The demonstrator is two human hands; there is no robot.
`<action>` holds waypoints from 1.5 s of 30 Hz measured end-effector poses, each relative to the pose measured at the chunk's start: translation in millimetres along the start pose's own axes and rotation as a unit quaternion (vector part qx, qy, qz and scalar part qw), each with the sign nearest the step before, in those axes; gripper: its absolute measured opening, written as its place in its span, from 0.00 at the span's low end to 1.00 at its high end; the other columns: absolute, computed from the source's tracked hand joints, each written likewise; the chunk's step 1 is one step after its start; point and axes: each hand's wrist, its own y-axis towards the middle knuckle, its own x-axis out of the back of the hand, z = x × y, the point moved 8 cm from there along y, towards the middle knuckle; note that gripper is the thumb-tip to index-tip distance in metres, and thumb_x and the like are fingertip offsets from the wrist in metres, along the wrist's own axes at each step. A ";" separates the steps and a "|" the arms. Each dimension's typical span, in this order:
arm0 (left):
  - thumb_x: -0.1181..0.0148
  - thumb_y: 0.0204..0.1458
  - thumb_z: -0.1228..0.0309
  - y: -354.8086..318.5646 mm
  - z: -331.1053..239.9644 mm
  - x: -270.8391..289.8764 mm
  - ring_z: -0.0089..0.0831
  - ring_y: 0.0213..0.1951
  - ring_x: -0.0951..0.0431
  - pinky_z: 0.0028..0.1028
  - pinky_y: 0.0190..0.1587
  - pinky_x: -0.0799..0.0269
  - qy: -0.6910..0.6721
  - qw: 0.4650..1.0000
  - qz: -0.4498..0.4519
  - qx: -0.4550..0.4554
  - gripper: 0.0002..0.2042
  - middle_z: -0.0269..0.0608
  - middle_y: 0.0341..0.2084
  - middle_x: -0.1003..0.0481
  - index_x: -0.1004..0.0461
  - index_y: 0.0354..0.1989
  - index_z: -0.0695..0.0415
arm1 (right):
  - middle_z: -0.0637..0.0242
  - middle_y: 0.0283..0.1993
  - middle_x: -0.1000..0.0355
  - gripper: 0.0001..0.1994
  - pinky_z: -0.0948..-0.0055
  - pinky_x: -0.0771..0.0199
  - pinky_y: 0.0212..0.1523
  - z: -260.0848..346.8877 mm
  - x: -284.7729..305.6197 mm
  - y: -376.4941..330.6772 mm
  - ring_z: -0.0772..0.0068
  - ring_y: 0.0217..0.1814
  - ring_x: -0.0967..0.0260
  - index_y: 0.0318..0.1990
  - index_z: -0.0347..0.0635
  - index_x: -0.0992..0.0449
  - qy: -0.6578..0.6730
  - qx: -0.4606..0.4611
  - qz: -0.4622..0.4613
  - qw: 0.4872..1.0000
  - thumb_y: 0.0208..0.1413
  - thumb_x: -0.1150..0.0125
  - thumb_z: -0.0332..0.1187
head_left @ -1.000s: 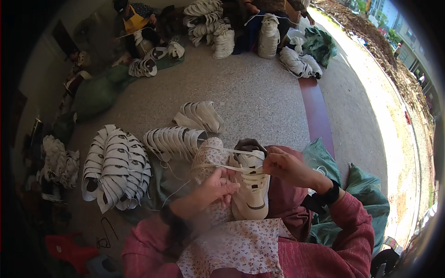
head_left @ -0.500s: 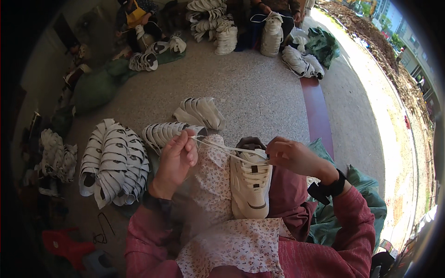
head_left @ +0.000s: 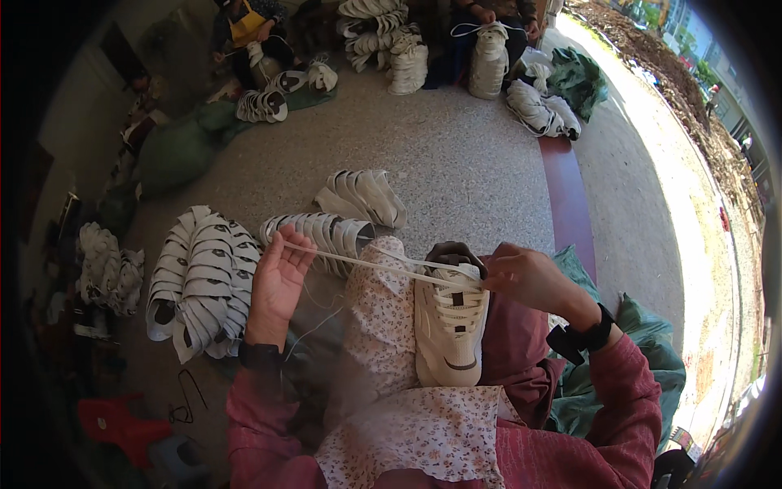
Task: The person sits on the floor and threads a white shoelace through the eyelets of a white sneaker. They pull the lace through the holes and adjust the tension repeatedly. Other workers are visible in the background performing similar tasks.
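A cream sneaker [head_left: 432, 334] rests across my lap, toe toward me, its tongue and dark lining at the far end. Cream shoelace [head_left: 362, 262] stretches left from its upper eyelets over the flowered cloth on my knee. My left hand [head_left: 278, 285], palm up and raised, grips the lace between thumb and fingers. At the sneaker's upper right side, my right hand [head_left: 525, 277] has its fingers curled and pinched on the lace by the eyelets; its fingertips are partly hidden. A thin loose strand hangs below my left hand.
Nested white shoe uppers [head_left: 208, 277] stand in stacks at left, with more uppers [head_left: 362, 198] ahead. Green sacks [head_left: 652, 350] lie at right. A red plastic stool [head_left: 122, 428] is at lower left. Two people [head_left: 493, 49] sit across the floor handling shoe parts.
My left hand has moved left and turned palm up, drawing the lace out longer. My right hand stays beside the sneaker. The whole view has shifted slightly.
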 end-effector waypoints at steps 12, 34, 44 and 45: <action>0.47 0.66 0.62 -6.8 4.8 20.9 0.13 0.14 0.47 0.19 0.17 0.54 0.124 0.981 0.149 0.026 0.13 0.23 0.14 0.40 0.26 0.47 0.59 | 0.59 0.37 0.26 0.06 0.63 0.26 0.40 21.5 -14.9 37.6 0.56 0.39 0.26 0.39 0.40 0.20 0.034 0.100 0.016 0.994 0.57 0.39 0.29; 0.41 0.56 0.70 -70.6 94.8 -91.8 0.41 0.30 0.23 0.35 0.36 0.29 0.504 0.753 0.330 -0.264 0.08 0.47 0.26 0.24 0.23 0.32 0.64 | 0.62 0.35 0.27 0.07 0.59 0.27 0.38 13.8 -58.3 66.2 0.53 0.39 0.25 0.34 0.46 0.18 0.031 0.092 0.087 0.992 0.45 0.33 0.33; 0.44 0.55 0.71 -79.1 100.6 -112.0 0.50 0.32 0.25 0.42 0.39 0.30 0.576 0.662 0.345 -0.332 0.07 0.47 0.25 0.26 0.26 0.28 0.60 | 0.61 0.35 0.28 0.07 0.60 0.27 0.38 18.7 -60.1 63.7 0.52 0.39 0.27 0.34 0.43 0.19 0.041 0.100 0.070 0.992 0.45 0.34 0.30; 0.45 0.56 0.71 -70.7 99.9 -110.6 0.49 0.33 0.25 0.42 0.40 0.31 0.582 0.661 0.367 -0.300 0.07 0.46 0.25 0.26 0.26 0.28 0.59 | 0.61 0.35 0.28 0.07 0.59 0.27 0.38 19.1 -59.7 63.2 0.52 0.39 0.27 0.34 0.43 0.19 0.051 0.102 0.068 0.991 0.45 0.34 0.30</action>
